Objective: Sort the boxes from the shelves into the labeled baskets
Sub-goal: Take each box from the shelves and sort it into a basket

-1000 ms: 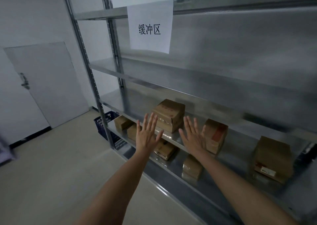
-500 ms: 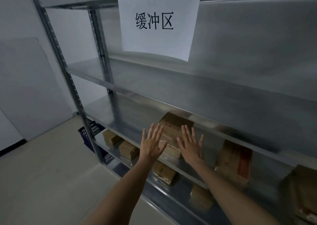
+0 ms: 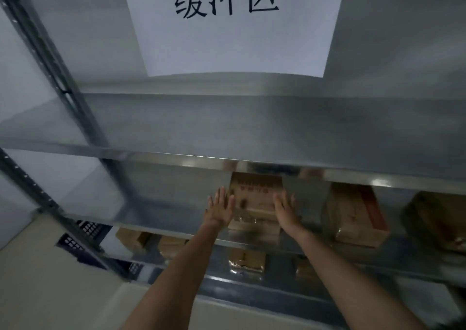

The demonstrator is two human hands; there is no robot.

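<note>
Rack: I see a grey metal shelving unit (image 3: 252,128) filling the view, with its dark upright post (image 3: 63,77) on the left.
Sign: a white paper sheet (image 3: 234,40) printed 缓冲区 hangs at the top.
Target box: a brown cardboard box (image 3: 256,198) sits on the middle shelf board (image 3: 151,218), partly under the board above.
Left hand: the left hand (image 3: 220,210) is flat with fingers straight at the box's left side, gripping nothing.
Right hand: the right hand (image 3: 286,210) is flat at the right side, fingers straight; I cannot tell whether it touches the box.
Neighbours: a red-marked box (image 3: 355,213) stands to the right, and lower-shelf boxes (image 3: 133,237) lie below.
Room: pale floor (image 3: 37,279), plain wall (image 3: 15,77), and a dark blue basket (image 3: 93,229) behind the post.
</note>
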